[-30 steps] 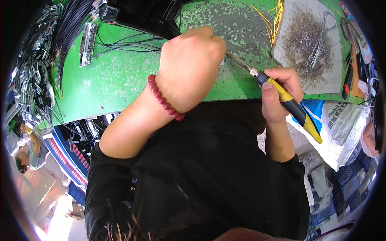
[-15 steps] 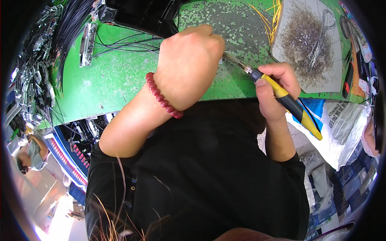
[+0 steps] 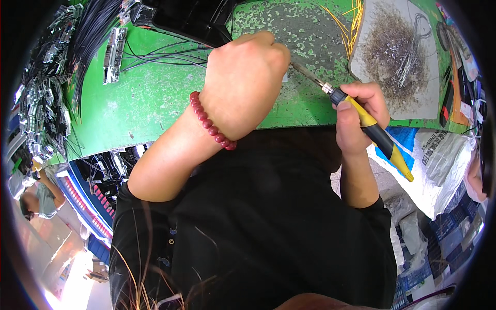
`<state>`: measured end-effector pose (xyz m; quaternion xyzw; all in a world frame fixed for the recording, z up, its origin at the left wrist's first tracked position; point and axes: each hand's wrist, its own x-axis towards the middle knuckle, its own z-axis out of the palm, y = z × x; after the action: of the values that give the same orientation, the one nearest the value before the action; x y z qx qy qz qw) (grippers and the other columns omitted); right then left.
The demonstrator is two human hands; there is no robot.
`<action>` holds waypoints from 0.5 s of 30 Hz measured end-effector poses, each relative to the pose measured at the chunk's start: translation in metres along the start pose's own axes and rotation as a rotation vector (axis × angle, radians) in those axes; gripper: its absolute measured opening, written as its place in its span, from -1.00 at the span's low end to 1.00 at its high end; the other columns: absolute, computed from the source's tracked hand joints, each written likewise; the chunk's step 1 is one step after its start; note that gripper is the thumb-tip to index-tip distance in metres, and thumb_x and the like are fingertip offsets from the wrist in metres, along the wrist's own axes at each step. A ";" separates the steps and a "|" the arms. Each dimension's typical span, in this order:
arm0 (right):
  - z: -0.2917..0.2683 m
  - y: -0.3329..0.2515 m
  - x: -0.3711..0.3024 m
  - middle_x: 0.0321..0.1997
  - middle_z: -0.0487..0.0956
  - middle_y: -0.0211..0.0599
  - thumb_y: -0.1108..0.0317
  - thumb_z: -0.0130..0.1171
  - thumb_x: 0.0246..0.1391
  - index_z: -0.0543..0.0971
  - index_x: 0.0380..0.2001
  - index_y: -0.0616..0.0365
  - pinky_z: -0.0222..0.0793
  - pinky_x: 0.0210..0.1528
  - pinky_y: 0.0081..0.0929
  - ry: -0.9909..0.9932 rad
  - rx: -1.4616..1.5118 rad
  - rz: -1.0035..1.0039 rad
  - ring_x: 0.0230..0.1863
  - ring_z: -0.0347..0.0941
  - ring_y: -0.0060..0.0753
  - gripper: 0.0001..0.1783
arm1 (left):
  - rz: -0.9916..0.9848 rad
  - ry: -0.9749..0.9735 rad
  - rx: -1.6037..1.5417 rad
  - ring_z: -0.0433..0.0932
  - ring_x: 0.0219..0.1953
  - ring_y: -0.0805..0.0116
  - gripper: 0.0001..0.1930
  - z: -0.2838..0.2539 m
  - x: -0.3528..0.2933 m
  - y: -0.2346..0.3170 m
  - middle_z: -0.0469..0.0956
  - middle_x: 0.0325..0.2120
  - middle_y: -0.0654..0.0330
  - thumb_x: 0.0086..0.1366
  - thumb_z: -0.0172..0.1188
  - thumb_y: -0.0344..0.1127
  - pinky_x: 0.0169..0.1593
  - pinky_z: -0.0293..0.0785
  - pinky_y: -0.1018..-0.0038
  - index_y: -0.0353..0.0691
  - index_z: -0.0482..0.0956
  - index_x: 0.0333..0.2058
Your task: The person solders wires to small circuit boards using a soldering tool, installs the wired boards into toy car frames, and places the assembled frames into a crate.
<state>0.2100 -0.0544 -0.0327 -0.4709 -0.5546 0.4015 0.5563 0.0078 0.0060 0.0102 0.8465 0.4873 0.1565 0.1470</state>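
My right hand [image 3: 360,116] grips a yellow and black soldering iron [image 3: 369,121], its metal tip pointing up and left toward my left hand [image 3: 245,82]. The very end of the tip is close to the left hand's knuckles. My left hand is closed with its back turned up, so its fingers and whatever they hold are hidden. A beaded red bracelet [image 3: 206,123] circles that wrist. Thin black wires [image 3: 165,58] run over the worn green tabletop [image 3: 129,113] and pass behind the left hand.
A black housing [image 3: 181,20] stands at the back. Left lie a flat metal-and-black part [image 3: 114,56], a bundle of black wires [image 3: 95,36] and piled connectors [image 3: 44,103]. Right are yellow wires [image 3: 356,23] and a grey sheet [image 3: 434,98] with scattered debris and thin wire coils [image 3: 408,57].
The soldering iron and my right hand have shifted slightly to the right, drawing the tip back a little from my left hand. My left hand has hardly moved.
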 end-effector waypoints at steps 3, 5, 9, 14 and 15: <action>0.005 -0.001 0.000 -0.47 0.46 -0.48 0.38 0.28 -0.02 0.50 -0.29 0.28 0.17 -0.44 -0.75 0.044 0.028 0.016 -0.49 0.28 -0.77 -0.74 | 0.005 0.002 0.000 0.50 -0.43 -0.02 -0.92 0.002 0.000 -0.001 0.44 -0.50 0.09 0.13 0.17 -0.43 -0.39 0.45 0.18 -0.26 0.47 -0.50; 0.006 -0.001 0.000 -0.47 0.45 -0.48 0.39 0.28 -0.02 0.49 -0.28 0.28 0.17 -0.44 -0.75 0.066 0.037 0.024 -0.49 0.27 -0.77 -0.74 | 0.007 0.005 -0.004 0.50 -0.43 -0.01 -0.92 0.003 -0.001 -0.001 0.44 -0.50 0.09 0.12 0.18 -0.43 -0.39 0.45 0.19 -0.25 0.47 -0.50; 0.001 0.000 -0.002 -0.50 0.43 -0.49 0.42 0.26 -0.02 0.49 -0.28 0.27 0.15 -0.46 -0.73 0.019 -0.018 -0.042 -0.51 0.25 -0.76 -0.76 | 0.022 0.076 0.026 0.50 -0.44 0.03 -0.92 0.006 -0.004 -0.001 0.43 -0.53 0.11 0.07 0.20 -0.44 -0.41 0.44 0.22 -0.24 0.47 -0.52; 0.001 -0.005 -0.005 -0.54 0.34 -0.46 0.33 0.21 0.03 0.45 -0.33 0.30 0.03 -0.47 -0.66 -0.020 -0.106 -0.078 -0.53 0.16 -0.68 -0.75 | 0.040 0.171 0.015 0.48 -0.51 0.09 -0.90 0.011 -0.006 -0.001 0.41 -0.58 0.13 0.03 0.22 -0.46 -0.47 0.41 0.29 -0.23 0.46 -0.57; 0.001 -0.005 -0.006 -0.54 0.34 -0.46 0.33 0.21 0.03 0.45 -0.33 0.30 0.03 -0.47 -0.66 -0.019 -0.106 -0.078 -0.53 0.16 -0.68 -0.75 | 0.045 0.204 0.000 0.47 -0.53 0.10 -0.89 0.012 -0.006 -0.001 0.40 -0.59 0.13 0.01 0.22 -0.47 -0.49 0.40 0.30 -0.23 0.45 -0.59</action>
<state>0.2085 -0.0609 -0.0296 -0.4743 -0.5981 0.3539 0.5404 0.0095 -0.0001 -0.0020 0.8368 0.4807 0.2449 0.0932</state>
